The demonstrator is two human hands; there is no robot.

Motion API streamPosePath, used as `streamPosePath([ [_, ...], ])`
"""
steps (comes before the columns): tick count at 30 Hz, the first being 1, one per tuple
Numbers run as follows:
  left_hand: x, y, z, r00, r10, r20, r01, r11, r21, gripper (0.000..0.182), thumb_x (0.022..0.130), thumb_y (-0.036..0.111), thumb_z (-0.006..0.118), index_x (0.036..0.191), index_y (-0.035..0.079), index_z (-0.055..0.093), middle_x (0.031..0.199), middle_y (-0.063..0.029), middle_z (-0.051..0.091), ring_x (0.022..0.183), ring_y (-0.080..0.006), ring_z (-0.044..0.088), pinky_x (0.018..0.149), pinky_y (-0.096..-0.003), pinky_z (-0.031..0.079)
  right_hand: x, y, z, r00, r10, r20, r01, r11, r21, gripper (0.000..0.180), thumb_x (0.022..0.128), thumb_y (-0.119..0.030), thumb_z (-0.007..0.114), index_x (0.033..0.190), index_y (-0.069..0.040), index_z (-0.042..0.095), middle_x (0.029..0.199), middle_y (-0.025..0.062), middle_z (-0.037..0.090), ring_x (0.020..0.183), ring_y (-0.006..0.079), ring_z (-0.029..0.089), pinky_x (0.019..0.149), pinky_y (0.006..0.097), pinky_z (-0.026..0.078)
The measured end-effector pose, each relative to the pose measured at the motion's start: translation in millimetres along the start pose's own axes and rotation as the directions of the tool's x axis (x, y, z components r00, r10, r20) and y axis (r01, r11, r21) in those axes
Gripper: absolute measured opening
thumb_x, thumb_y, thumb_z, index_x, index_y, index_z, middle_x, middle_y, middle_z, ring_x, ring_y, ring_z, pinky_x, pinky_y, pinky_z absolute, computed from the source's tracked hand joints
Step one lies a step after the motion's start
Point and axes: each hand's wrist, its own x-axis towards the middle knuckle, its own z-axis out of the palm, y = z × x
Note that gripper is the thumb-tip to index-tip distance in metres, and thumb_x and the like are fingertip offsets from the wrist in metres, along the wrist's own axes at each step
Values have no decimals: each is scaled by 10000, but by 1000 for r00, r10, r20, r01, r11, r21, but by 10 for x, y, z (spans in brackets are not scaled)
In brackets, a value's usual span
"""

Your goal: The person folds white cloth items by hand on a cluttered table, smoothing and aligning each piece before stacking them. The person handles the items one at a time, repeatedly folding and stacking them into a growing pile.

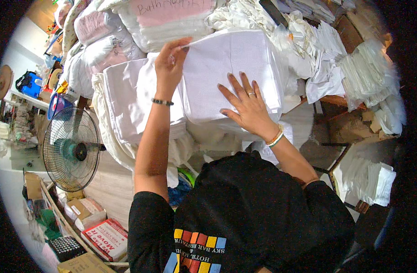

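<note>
A stack of folded white cloths [211, 82] lies in front of me, with a crease down its top piece. My left hand [170, 61] is at the far left corner of this stack, its thumb and fingertips closed on the edge of the top cloth. Spread flat, my right hand [247, 104] presses on the top near the front right side, with a ring on one finger. Another pile of folded white cloth [123, 99] sits beside the stack, left of my left forearm.
Plastic-wrapped bundles of white linen [176, 34] bearing handwriting stand behind the stack. A dark phone-like object [273, 13] lies on crumpled cloth at the back. To the left is a pedestal fan [71, 148]; cardboard boxes [106, 239] are lower left. More folded white cloths [369, 184] are at right.
</note>
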Motion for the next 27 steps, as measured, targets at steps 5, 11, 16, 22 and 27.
streamPosePath([
  [5,-420,266,171,997,-28,71,47,960,-277,581,935,8,735,1433,41,437,1291,-133,685,1117,-159,655,894,-255,529,24,14,24,1000,-2,-6,2,1000,5,669,989,-559,542,1587,-294,404,1705,88,232,1574,390,154,1217,631,215],
  [11,-511,5,45,886,-464,5,448,859,247,318,888,91,810,1153,6,658,1057,-71,716,964,-115,659,820,-288,537,10,49,71,997,-43,-71,42,999,-12,674,989,-566,538,1588,-287,403,1699,85,254,1572,375,177,1218,620,218],
  [16,-709,169,295,994,17,-104,31,894,447,171,921,55,738,1089,25,722,972,-123,737,811,-196,695,694,-305,542,2,74,31,998,8,-67,3,986,164,704,984,-501,598,1597,-224,390,1700,112,247,1561,393,207,1234,572,214],
  [22,-935,666,515,927,127,353,-264,891,370,341,895,-56,650,1196,87,723,1136,-85,760,952,-256,732,812,-339,570,230,355,-518,786,81,-612,234,879,416,704,904,-290,725,1550,-184,468,1682,188,267,1566,355,227,1242,546,212],
  [27,-959,714,434,985,-4,174,-49,954,297,317,912,58,710,1228,85,723,1175,-76,755,964,-247,729,831,-348,573,573,581,-949,877,-241,-416,300,951,80,376,866,-126,719,1241,-148,699,1500,103,566,1520,335,351,1241,558,209],
])
